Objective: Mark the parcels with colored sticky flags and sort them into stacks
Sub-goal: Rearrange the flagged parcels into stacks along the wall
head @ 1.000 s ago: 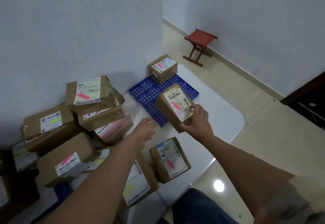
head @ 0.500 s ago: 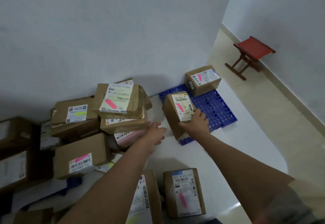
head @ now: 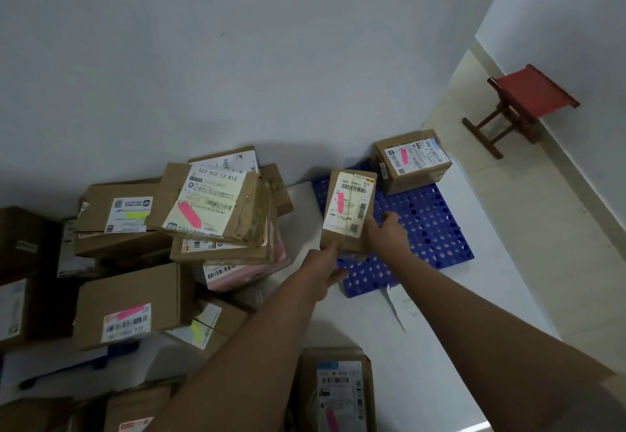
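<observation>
Pink-flagged parcel (head: pixel 349 209) gripped between both hands over blue pallet (head: pixel 430 225), at 1 o'clock from frame centre: left hand (head: pixel 325 270) under near corner, right hand (head: pixel 389 233) curled on right side. Whether set down yet: cannot tell. One pink-flagged box (head: pixel 411 160) already on pallet, at 1 o'clock from the held parcel. Pile (head: pixel 152 252) at 9 o'clock mixes pink and yellow flags, judged mostly unsorted. Near parcel (head: pixel 338 391) at 6 o'clock cut off by frame edge. Boxes at far left dark, flags unreadable. Fingertips hidden behind parcel.
</observation>
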